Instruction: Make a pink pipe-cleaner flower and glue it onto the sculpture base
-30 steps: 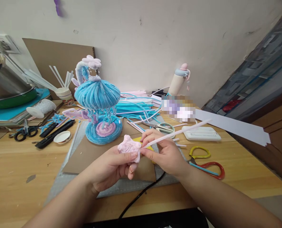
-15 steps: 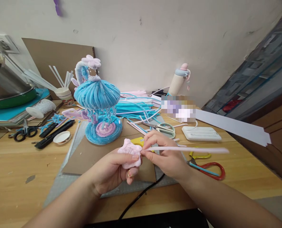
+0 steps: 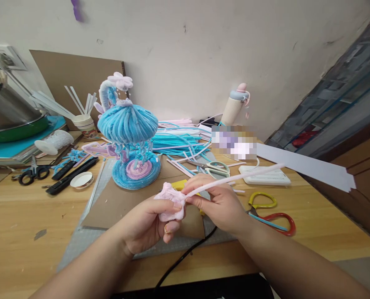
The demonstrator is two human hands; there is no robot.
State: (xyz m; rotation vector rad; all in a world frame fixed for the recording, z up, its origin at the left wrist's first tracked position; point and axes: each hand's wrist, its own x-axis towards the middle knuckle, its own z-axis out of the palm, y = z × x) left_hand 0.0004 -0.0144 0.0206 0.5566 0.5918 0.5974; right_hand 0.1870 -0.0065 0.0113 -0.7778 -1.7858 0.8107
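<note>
My left hand (image 3: 150,222) is closed on a small pale pink star-like shape (image 3: 169,199) of bent fuzzy pipe cleaner, its thumb pressed on the front. From the shape's right side runs a long pale pink pipe cleaner (image 3: 234,177), rising to the right. Close to where it leaves the shape, my right hand (image 3: 219,203) pinches it between thumb and forefinger. Behind the hands lies a yellow tool (image 3: 179,185), mostly hidden. Beyond stands a blue pipe-cleaner jellyfish-like piece (image 3: 127,124) on a round blue and pink coiled base (image 3: 119,178).
Brown cardboard (image 3: 106,207) lies on a grey cutting mat (image 3: 75,245). Right are red-and-yellow-handled scissors (image 3: 278,220), a white power strip (image 3: 265,175) and pale-handled scissors (image 3: 217,169). Blue pipe cleaners (image 3: 178,143) pile behind. Black scissors (image 3: 33,172) and a utility knife (image 3: 72,176) lie left.
The free end of the pink pipe cleaner has swung upward, from nearly level to slanting up to the right. My right hand has turned slightly; my left keeps its hold.
</note>
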